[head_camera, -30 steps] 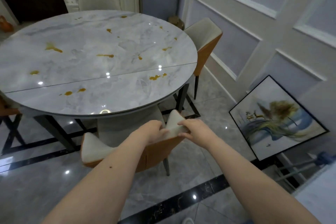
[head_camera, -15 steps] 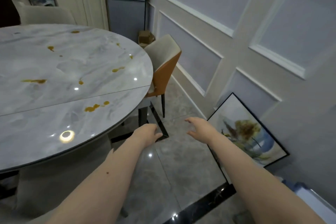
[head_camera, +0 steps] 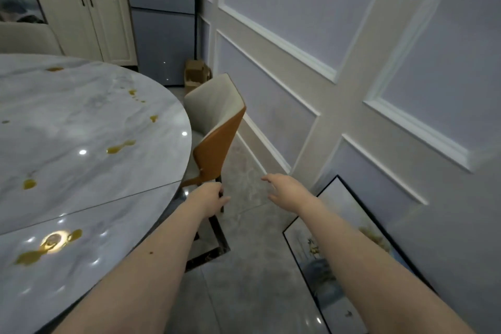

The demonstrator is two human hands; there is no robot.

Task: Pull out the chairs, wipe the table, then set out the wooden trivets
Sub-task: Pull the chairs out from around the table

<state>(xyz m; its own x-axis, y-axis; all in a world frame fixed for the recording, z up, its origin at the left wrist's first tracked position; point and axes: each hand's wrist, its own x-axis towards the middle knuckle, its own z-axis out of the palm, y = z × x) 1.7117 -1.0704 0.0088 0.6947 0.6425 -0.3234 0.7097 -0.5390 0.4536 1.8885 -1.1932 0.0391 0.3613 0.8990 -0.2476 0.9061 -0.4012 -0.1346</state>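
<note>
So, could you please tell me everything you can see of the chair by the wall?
The chair has a cream padded front and an orange, leather-like back shell on dark legs. It stands upright, tucked in at the marble table, its seat mostly hidden under the rim, between table and panelled wall. The left hand reaches near its lower back; contact is unclear. The right hand is off it.

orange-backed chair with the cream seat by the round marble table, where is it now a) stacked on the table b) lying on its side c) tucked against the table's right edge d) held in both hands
c: the orange-backed chair with the cream seat stands upright, tucked against the right edge of the round marble table, and neither the left hand nor the right hand grips it.
</note>
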